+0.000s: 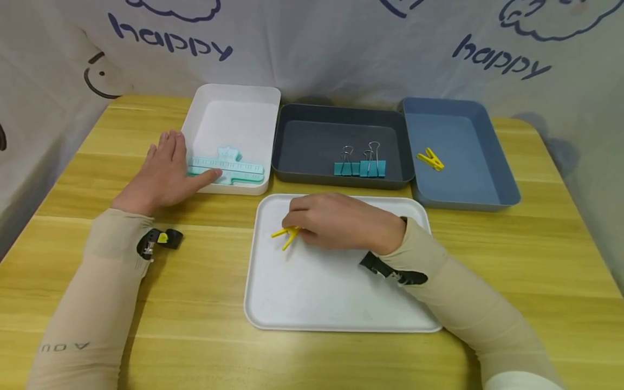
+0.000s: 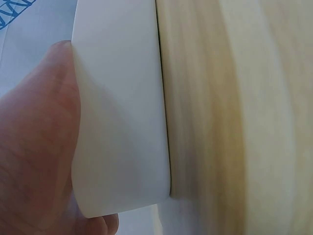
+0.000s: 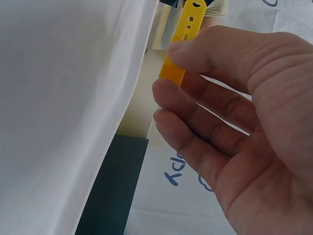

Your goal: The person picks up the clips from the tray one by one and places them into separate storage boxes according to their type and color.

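Observation:
My right hand (image 1: 341,219) is over the white tray (image 1: 336,303) and pinches a yellow clothespin (image 1: 291,233), its two prongs pointing left and down. In the right wrist view, thumb and fingers hold that yellow clothespin (image 3: 183,44) between their tips. My left hand (image 1: 166,176) rests against the left side of the white box (image 1: 231,116), fingers extended, thumb reaching over the front rim. Near the thumb lie mint-green ruler-shaped bag clips (image 1: 239,169), partly overlapping. The left wrist view shows the thumb against the white box wall (image 2: 120,107).
A dark grey box (image 1: 312,141) holds teal binder clips (image 1: 372,169) side by side. To its right, a blue-grey box (image 1: 463,146) contains another yellow clothespin (image 1: 431,160). All three boxes line the back of the wooden table (image 1: 195,303), before a printed white cloth (image 1: 317,49).

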`<state>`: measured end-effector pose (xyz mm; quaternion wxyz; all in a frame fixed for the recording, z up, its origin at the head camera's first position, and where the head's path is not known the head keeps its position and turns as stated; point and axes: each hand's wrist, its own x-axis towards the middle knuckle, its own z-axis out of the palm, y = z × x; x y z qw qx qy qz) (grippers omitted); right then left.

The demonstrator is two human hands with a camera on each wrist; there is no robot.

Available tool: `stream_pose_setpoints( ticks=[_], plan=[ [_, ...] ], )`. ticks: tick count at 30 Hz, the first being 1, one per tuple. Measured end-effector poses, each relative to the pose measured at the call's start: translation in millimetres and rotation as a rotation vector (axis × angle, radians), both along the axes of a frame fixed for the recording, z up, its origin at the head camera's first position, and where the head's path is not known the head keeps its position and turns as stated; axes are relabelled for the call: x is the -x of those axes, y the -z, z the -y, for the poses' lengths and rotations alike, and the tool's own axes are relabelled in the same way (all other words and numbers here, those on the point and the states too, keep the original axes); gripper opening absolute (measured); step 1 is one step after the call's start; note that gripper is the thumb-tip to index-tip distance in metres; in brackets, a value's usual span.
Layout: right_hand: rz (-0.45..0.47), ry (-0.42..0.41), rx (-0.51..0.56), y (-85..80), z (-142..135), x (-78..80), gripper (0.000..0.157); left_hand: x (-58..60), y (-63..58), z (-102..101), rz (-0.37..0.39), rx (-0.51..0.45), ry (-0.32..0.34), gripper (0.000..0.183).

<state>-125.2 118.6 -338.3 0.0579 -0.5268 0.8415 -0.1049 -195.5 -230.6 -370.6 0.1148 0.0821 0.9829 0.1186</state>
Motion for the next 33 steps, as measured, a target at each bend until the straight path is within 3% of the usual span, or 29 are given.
stream_pose_setpoints(
  ticks=[33],
  plan=[
    [-0.031, 0.095, 0.055, -13.8, -18.0, 3.7, 0.024, -1.8, 1.2, -1.0, -0.012, 0.009, -0.001, 0.122]
  ],
)
